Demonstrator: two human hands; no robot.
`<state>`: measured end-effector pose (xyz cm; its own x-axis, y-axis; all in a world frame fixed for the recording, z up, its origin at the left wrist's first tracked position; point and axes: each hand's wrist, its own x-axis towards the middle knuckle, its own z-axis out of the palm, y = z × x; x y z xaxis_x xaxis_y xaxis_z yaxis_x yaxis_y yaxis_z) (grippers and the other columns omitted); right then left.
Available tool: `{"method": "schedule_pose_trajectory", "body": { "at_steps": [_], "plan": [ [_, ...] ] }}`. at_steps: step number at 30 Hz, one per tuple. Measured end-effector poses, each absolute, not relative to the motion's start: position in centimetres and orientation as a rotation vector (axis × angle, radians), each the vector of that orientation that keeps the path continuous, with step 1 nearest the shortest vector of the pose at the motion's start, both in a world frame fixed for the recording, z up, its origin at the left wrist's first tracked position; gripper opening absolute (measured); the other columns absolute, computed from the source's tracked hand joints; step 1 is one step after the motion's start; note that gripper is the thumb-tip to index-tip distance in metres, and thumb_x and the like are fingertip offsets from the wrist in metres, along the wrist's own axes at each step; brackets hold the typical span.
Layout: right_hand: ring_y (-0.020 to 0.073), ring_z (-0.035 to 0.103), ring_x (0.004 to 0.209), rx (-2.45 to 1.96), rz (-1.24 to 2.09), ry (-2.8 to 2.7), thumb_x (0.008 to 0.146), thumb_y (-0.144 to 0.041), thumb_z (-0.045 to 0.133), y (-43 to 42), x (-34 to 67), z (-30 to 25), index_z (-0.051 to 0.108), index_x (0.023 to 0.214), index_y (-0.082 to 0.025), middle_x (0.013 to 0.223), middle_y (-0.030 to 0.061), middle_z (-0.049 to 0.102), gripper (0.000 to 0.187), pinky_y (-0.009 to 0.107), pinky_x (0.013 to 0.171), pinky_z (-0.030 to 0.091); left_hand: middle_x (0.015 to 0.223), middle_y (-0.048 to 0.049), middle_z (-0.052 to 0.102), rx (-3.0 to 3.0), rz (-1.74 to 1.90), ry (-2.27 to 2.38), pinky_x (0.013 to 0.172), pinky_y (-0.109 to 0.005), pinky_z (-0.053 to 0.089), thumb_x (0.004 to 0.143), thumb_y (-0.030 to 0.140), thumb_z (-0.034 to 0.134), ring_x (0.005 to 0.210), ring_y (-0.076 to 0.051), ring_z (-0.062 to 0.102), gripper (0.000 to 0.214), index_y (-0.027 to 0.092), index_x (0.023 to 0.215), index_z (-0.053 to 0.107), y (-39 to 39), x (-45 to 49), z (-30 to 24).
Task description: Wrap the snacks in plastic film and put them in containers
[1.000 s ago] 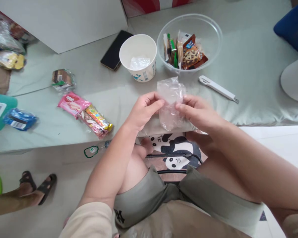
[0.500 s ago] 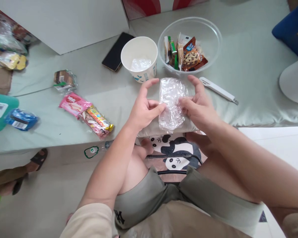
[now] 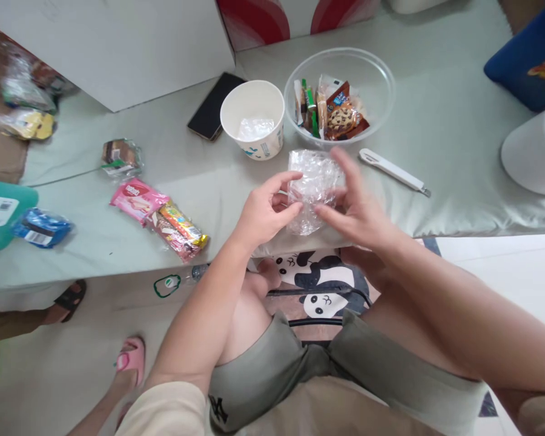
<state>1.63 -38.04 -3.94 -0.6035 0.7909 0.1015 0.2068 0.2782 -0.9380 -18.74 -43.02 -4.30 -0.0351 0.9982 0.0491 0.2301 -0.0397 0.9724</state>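
A crinkled clear plastic wrapper is held up between both hands over the front edge of the covered bench. My left hand pinches its left side with thumb and fingers. On the other side, my right hand has its thumb against the wrapper's face and fingers around its right edge; the index finger is raised and blurred. Just behind stand a white paper cup with clear plastic inside and a clear round bowl of packaged snacks. A white utility knife lies right of my right hand.
A black phone lies by the white box. Pink-wrapped snacks and a blue packet are at left. A white container stands at right. Another person's foot in a pink slipper is on the floor.
The wrapper now looks shorter, its lower end drawn up. My right hand has shifted, its thumb further left on the wrapper. A foot in a pink slipper has come into view at lower left.
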Motion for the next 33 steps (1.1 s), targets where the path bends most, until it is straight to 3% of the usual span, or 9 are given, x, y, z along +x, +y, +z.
{"method": "schedule_pose_trajectory", "body": {
  "at_steps": [3, 8, 12, 15, 18, 20, 23, 28, 33],
  "plan": [
    [0.0142, 0.062, 0.067, -0.871, 1.228, -2.202, 0.091, -0.029, 0.060, -38.1, 1.6, -3.5, 0.054, 0.150, -0.025, 0.114, 0.0069, 0.075, 0.060, 0.034, 0.071, 0.059, 0.102, -0.0037, 0.073, 1.625, 1.124, 1.469, 0.073, -0.022, 0.059, 0.081, 0.013, 0.071, 0.082, -0.012, 0.069, 0.043, 0.020, 0.124, 0.069, -43.0, -19.0, -4.3],
    [0.0178, 0.063, 0.072, -1.048, 1.133, -2.195, 0.091, -0.031, 0.058, -37.9, 1.5, -3.7, 0.061, 0.143, -0.017, 0.094, 0.0067, 0.075, 0.054, 0.037, 0.079, 0.058, 0.083, -0.0005, 0.063, 1.943, 1.170, 1.574, 0.069, -0.025, 0.055, 0.087, 0.014, 0.067, 0.073, -0.012, 0.061, 0.023, 0.018, 0.109, 0.074, -43.1, -19.4, -4.2],
    [0.0296, 0.065, 0.108, -1.018, 0.853, -2.162, 0.085, -0.044, 0.068, -37.8, 1.4, -4.0, 0.066, 0.134, -0.020, 0.118, 0.0148, 0.066, 0.055, 0.049, 0.096, 0.055, 0.093, -0.0042, 0.059, 1.971, 1.286, 1.630, 0.084, -0.035, 0.056, 0.085, 0.017, 0.068, 0.088, -0.018, 0.062, 0.012, 0.022, 0.090, 0.076, -43.2, -19.0, -3.9],
    [0.0356, 0.053, 0.133, -0.957, 0.791, -2.130, 0.077, -0.045, 0.076, -37.7, 1.4, -3.7, 0.070, 0.108, -0.025, 0.135, 0.0148, 0.059, 0.038, 0.056, 0.110, 0.045, 0.113, -0.0077, 0.066, 1.839, 1.321, 1.504, 0.107, -0.044, 0.050, 0.085, 0.024, 0.068, 0.115, -0.024, 0.064, 0.005, 0.022, 0.086, 0.072, -43.3, -18.5, -3.5],
    [0.0270, 0.064, 0.104, -0.931, 1.147, -2.032, 0.083, -0.041, 0.069, -37.8, 1.2, -2.9, 0.061, 0.084, -0.024, 0.101, 0.0079, 0.068, 0.019, 0.047, 0.094, 0.053, 0.108, -0.0064, 0.073, 1.521, 1.311, 1.311, 0.102, -0.041, 0.055, 0.087, 0.034, 0.071, 0.108, -0.022, 0.069, 0.016, 0.022, 0.095, 0.064, -43.5, -18.1, -3.1],
    [0.0173, 0.058, 0.074, -0.997, 1.425, -1.862, 0.087, -0.042, 0.065, -37.9, 1.0, -2.5, 0.055, 0.082, -0.023, 0.076, 0.0005, 0.060, 0.022, 0.035, 0.071, 0.051, 0.100, -0.0047, 0.075, 1.298, 1.244, 1.234, 0.084, -0.032, 0.060, 0.081, 0.037, 0.078, 0.089, -0.017, 0.072, 0.031, 0.022, 0.103, 0.060, -43.5, -17.9, -3.1],
    [0.0124, 0.048, 0.064, -1.046, 1.582, -1.680, 0.081, -0.045, 0.073, -38.2, 0.5, -2.1, 0.051, 0.085, -0.023, 0.071, -0.0034, 0.055, 0.031, 0.028, 0.059, 0.041, 0.095, -0.0036, 0.074, 1.126, 1.185, 1.210, 0.071, -0.025, 0.058, 0.075, 0.033, 0.082, 0.077, -0.013, 0.070, 0.039, 0.021, 0.104, 0.059, -43.1, -17.9, -3.2],
    [0.0124, 0.044, 0.059, -1.114, 1.355, -1.742, 0.080, -0.040, 0.073, -38.4, 0.1, -1.8, 0.052, 0.076, -0.024, 0.064, -0.0042, 0.049, 0.027, 0.029, 0.056, 0.037, 0.077, 0.0032, 0.066, 1.025, 1.444, 1.226, 0.063, -0.021, 0.050, 0.073, 0.028, 0.080, 0.066, -0.009, 0.061, 0.034, 0.022, 0.098, 0.058, -41.5, -17.8, -3.5],
    [0.0174, 0.050, 0.062, -1.028, 0.865, -1.795, 0.085, -0.034, 0.070, -39.0, 0.7, -1.3, 0.052, 0.072, -0.027, 0.069, 0.0000, 0.056, 0.024, 0.035, 0.060, 0.040, 0.055, 0.0065, 0.040, 0.896, 1.745, 1.317, 0.050, -0.023, 0.031, 0.084, 0.033, 0.067, 0.051, -0.007, 0.036, 0.028, 0.022, 0.068, 0.048, -39.9, -18.0, -3.5]
  ]
}}
